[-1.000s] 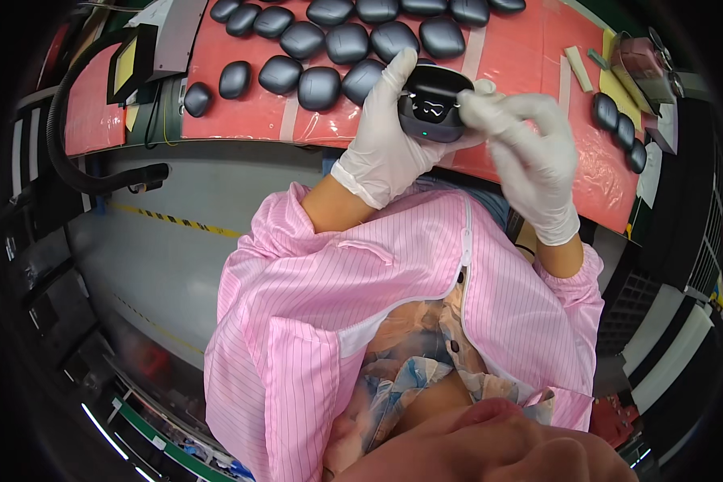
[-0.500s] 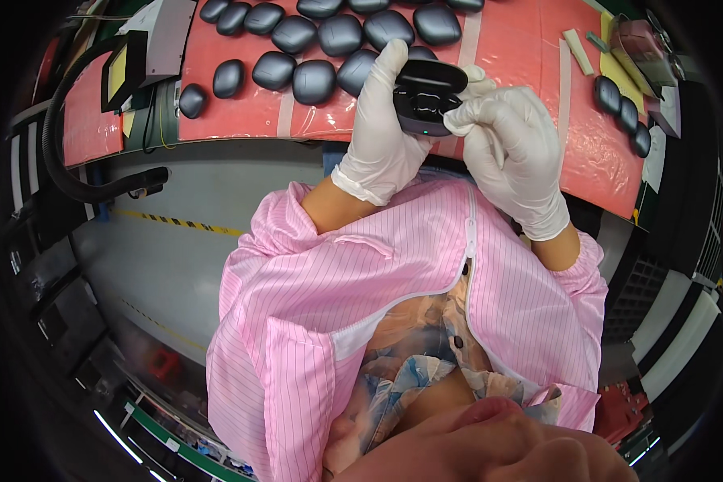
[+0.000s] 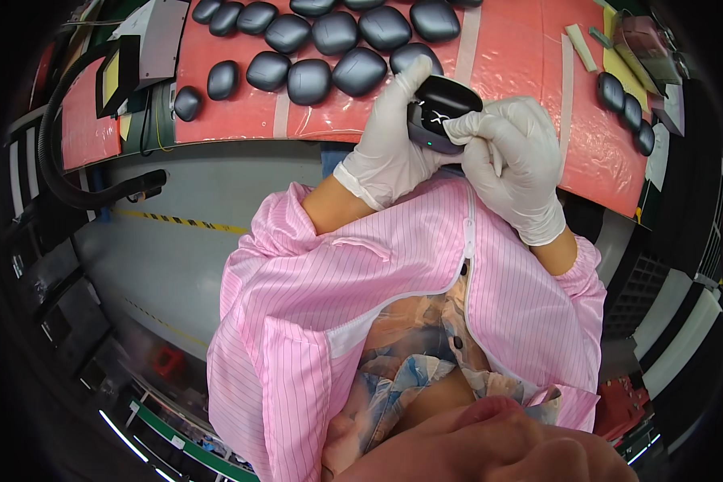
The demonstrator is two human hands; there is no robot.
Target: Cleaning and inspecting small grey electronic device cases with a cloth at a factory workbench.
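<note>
My white-gloved left hand (image 3: 390, 140) is closed around a dark earbud charging case (image 3: 451, 96), thumb against the raised lid. A small green light glows on the front of the case, and its glossy black inside faces me. My gloved right hand (image 3: 518, 157) has thumb and forefinger pinched together at the right side of the open case, touching its inside. Whatever those fingertips may hold is hidden. Just beyond my hands, several closed grey charging cases (image 3: 335, 34) lie in loose rows.
A red mat (image 3: 522, 48) covers the bench. At the right lie several more dark cases (image 3: 610, 92), a pale strip (image 3: 580, 48) and a clear container (image 3: 647, 48). At the left stand a grey box (image 3: 157, 40) and a curved black hose (image 3: 52, 136).
The charging case has moved slightly right and toward me, tilting with my left hand. My right fingertips now reach further over its inside.
</note>
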